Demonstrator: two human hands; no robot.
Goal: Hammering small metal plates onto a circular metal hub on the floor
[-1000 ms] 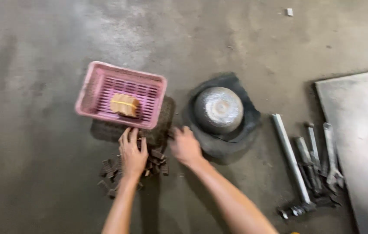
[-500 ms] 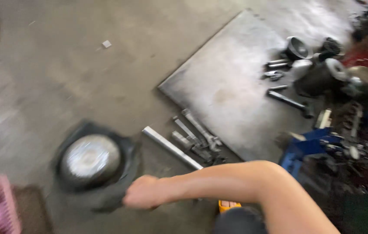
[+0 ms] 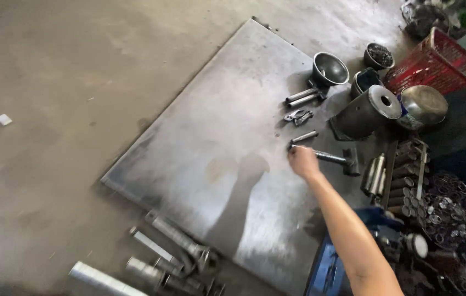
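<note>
Hammer handle meets the right hand, which closes over its near end on the metal sheet; the head lies beyond the knuckles, away from the wrist. A second ago both hands were at a pink basket on the floor; now the view has swung to the sheet and only this arm reaches out. The left hand is out of view. Just past the fingers lies a short rod, then a small clamp. Farther off sit a cylinder, a dark bowl and a red basket. Sockets lie to the hand's right.
</note>
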